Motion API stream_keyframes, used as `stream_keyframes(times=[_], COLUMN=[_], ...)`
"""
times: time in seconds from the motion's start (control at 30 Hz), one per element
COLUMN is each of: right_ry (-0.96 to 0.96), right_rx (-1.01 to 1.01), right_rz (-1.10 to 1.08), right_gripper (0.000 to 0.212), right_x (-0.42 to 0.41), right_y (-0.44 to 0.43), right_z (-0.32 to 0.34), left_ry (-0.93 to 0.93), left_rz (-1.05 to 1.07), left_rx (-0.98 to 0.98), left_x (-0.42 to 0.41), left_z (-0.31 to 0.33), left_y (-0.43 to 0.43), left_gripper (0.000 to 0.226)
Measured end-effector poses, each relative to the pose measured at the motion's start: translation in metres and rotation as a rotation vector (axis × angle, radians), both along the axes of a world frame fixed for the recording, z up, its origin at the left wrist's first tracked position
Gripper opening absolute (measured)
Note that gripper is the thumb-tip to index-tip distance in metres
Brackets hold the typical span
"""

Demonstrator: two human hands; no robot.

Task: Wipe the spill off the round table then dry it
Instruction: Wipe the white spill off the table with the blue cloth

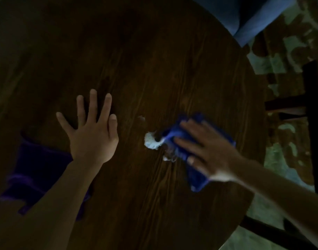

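A dark wooden round table (pixel 154 60) fills most of the view. A white foamy spill (pixel 151 142) lies near its middle, with a small faint smear (pixel 141 118) above it. My right hand (pixel 206 148) presses flat on a blue cloth (pixel 196 175), whose left edge touches the spill. My left hand (pixel 93 130) rests flat on the table with fingers spread, holding nothing. A purple cloth (pixel 33 170) lies on the table at the left, partly under my left forearm.
A blue upholstered seat (pixel 253 20) stands past the table's far right edge. Dark chair frames (pixel 311 109) stand at the right and lower right over a patterned rug (pixel 280 159). The scene is dim.
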State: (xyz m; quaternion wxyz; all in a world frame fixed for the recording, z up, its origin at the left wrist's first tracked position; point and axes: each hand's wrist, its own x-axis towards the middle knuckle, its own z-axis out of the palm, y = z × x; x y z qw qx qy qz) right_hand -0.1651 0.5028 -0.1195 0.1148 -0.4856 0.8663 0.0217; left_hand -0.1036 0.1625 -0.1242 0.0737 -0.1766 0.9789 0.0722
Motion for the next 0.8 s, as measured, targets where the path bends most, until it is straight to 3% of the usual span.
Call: stream_keyframes(times=[0.1,0.17,0.23,0.4,0.47,0.57,0.63,0.7,0.8], right_ry=[0.028,0.019,0.036,-0.032,-0.023,0.007,0.015,0.015,0.031], right_rx=[0.007,-0.040,-0.061,-0.067,-0.081,-0.111,-0.093,-0.088,-0.064], right_rz=[-0.488,-0.736,-0.621,0.038,-0.017,-0.346,-0.363,-0.179,0.362], right_gripper=[0.078,0.074,0.068,0.062,0.060,0.062,0.066,0.067,0.063], right_x=[-0.078,-0.100,-0.079,-0.009,-0.039,-0.102,-0.126,-0.133,-0.126], right_y=[-0.002,-0.023,-0.048,-0.035,-0.028,-0.047,-0.078,-0.112,-0.138], right_z=[0.008,0.009,0.007,0.000,0.002,0.009,0.010,0.009,0.010], left_ry=[-0.001,-0.010,-0.027,-0.017,-0.027,-0.091,-0.094,-0.083,-0.057], left_rz=[-0.002,-0.008,-0.017,-0.038,-0.025,0.096,0.119,0.112,0.114], left_rx=[-0.001,0.008,0.029,0.089,0.051,0.000,-0.005,-0.001,0.006], left_x=[-0.001,0.000,0.001,0.001,0.006,0.013,0.014,0.013,0.015], left_z=[0.001,0.002,0.003,0.010,0.012,0.007,0.004,0.002,0.001], left_y=[-0.002,-0.005,-0.007,-0.019,-0.026,-0.028,-0.028,-0.030,-0.030], left_gripper=[0.060,0.060,0.061,0.067,0.073,0.079,0.077,0.073,0.069])
